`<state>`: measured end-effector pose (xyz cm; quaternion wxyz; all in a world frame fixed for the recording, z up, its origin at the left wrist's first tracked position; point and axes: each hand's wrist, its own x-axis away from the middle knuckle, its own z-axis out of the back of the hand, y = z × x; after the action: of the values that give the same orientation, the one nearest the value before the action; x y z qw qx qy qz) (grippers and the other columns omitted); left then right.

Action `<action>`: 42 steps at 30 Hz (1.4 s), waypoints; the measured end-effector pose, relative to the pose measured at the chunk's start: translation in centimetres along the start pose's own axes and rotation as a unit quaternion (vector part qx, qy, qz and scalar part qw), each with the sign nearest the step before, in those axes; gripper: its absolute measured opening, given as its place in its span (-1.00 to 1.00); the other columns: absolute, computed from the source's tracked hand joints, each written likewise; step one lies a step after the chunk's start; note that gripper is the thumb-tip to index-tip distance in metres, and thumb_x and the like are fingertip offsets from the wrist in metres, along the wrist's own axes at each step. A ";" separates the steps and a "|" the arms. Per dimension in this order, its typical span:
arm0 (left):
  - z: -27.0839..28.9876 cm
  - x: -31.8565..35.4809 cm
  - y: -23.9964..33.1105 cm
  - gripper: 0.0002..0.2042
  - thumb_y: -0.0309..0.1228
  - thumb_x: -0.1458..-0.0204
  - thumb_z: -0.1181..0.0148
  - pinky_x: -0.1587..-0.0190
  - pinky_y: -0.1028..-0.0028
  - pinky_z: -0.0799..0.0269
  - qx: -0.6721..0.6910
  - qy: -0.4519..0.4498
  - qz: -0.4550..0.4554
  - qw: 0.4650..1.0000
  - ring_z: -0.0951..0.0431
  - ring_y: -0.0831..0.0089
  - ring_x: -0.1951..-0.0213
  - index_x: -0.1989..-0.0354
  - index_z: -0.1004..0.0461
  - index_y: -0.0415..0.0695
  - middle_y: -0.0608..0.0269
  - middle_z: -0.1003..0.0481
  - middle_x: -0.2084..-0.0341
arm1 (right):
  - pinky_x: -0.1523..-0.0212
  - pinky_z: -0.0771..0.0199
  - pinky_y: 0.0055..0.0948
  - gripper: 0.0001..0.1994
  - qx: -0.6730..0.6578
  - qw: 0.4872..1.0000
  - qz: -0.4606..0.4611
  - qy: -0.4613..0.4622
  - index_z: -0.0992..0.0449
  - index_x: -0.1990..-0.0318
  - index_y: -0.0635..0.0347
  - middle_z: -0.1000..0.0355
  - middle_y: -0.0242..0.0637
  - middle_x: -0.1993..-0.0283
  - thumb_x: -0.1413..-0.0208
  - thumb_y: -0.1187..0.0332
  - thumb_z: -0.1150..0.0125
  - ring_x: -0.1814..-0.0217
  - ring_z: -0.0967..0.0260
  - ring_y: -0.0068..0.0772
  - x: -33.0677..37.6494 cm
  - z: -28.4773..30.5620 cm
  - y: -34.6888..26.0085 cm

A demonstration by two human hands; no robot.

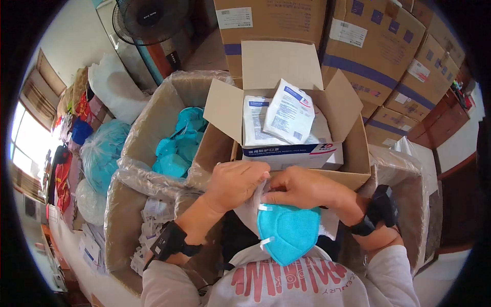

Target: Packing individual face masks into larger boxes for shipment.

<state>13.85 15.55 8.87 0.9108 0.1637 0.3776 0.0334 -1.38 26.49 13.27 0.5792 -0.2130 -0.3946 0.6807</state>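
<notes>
A teal folded face mask (290,233) with white strap ends along its left edge hangs in front of my chest. My right hand (304,187) is closed, its thumb and fingers pinching the mask's top edge. Close beside it, my left hand (238,183) is closed in a pinch on a pale band (259,193) that runs down toward the mask. Whether the band is attached to the mask is hidden. Just beyond my hands, a carton (353,169) holds a white and blue box (291,155) with white packets (290,113) on top.
Left of the carton, a plastic-lined carton (138,130) holds teal masks (179,146). A nearer lined carton (120,230) contains small white packets (156,217). Another lined carton (409,204) stands at the right. Large cartons (376,46) are stacked behind, with a black fan (148,20) at far left.
</notes>
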 end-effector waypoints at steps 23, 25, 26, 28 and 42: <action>16.1 21.5 -6.7 -0.78 -0.40 -0.10 0.16 0.23 0.29 -0.37 -0.372 0.125 0.189 0.900 -0.46 0.13 0.30 0.26 -0.40 -0.26 -0.01 -0.44 0.36 | 0.48 -0.36 -0.71 -0.84 -0.418 0.820 0.040 0.389 -0.45 0.24 0.25 -0.41 -0.45 0.43 -0.10 0.38 -0.01 0.50 -0.32 -0.75 6.0 3.2 4.5; 19.0 26.1 -5.8 -0.79 -0.44 -0.07 0.12 0.16 0.29 -0.34 -0.353 0.206 0.443 0.797 -0.43 0.07 0.23 0.23 -0.40 -0.27 -0.03 -0.43 0.32 | 0.47 -0.35 -0.71 -0.83 -0.414 0.818 0.037 0.398 -0.45 0.24 0.25 -0.41 -0.46 0.43 -0.10 0.37 -0.01 0.50 -0.32 -0.75 7.0 3.2 5.3; 20.3 28.2 -5.3 -0.79 -0.42 -0.06 0.10 0.13 0.29 -0.31 -0.344 0.245 0.513 0.747 -0.42 0.07 0.19 0.22 -0.40 -0.27 -0.03 -0.43 0.29 | 0.47 -0.35 -0.72 -0.83 -0.412 0.816 0.033 0.403 -0.45 0.23 0.25 -0.41 -0.47 0.43 -0.10 0.36 -0.02 0.49 -0.31 -0.76 7.4 3.3 5.7; 23.0 36.3 -6.1 -0.76 -0.39 -0.06 0.07 0.09 0.29 -0.28 -0.506 0.188 0.454 0.709 -0.39 0.07 0.13 0.19 -0.38 -0.28 -0.05 -0.41 0.23 | 0.45 -0.34 -0.72 -0.82 -0.416 0.819 0.043 0.393 -0.45 0.24 0.25 -0.40 -0.48 0.43 -0.10 0.34 -0.04 0.48 -0.30 -0.76 7.9 3.2 6.0; -5.7 -0.5 2.3 -0.60 -0.19 -0.12 0.04 0.05 0.46 -0.29 0.646 0.012 0.445 0.620 -0.38 0.52 0.13 0.01 -0.26 -0.25 0.25 -0.38 0.14 | 0.30 -0.31 -0.62 -0.80 -0.287 0.892 -0.013 0.350 -0.43 0.19 0.28 -0.37 -0.47 0.35 -0.13 0.34 0.01 0.30 -0.25 -0.72 5.4 -2.6 5.5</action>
<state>9.66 19.17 6.24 0.4390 0.8577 0.1938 0.1843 -4.14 32.27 8.28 0.6021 -0.5890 -0.3474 0.4121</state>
